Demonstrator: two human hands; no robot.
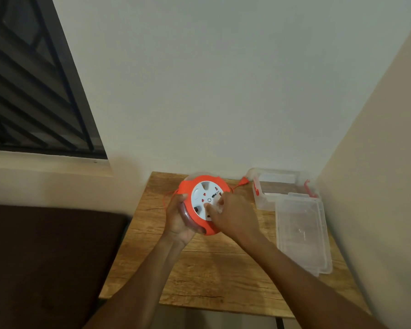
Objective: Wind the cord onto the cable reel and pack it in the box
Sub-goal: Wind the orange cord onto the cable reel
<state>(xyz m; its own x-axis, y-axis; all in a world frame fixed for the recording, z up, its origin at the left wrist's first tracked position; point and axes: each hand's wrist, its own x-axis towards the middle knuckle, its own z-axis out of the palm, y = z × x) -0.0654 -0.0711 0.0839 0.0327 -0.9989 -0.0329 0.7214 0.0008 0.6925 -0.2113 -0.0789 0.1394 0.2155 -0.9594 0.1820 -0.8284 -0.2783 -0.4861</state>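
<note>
An orange cable reel [188, 188] with a white socket face is held above the wooden table [211, 269]. My left hand [177, 222] grips the reel's left rim from below. My right hand [233, 216] rests on the white face with fingertips pressed into its recesses. A thin orange cord [235, 187] runs from the reel's right side to an orange plug [244, 180] lying by the box. A short loop of cord also hangs at the reel's left. The clear plastic box [263, 200] with orange latches stands open at the back right.
The clear box lid [304, 233] lies flat on the table, in front of the box on the right. Walls close in behind and to the right. A dark seat [45, 257] sits left of the table, under a barred window.
</note>
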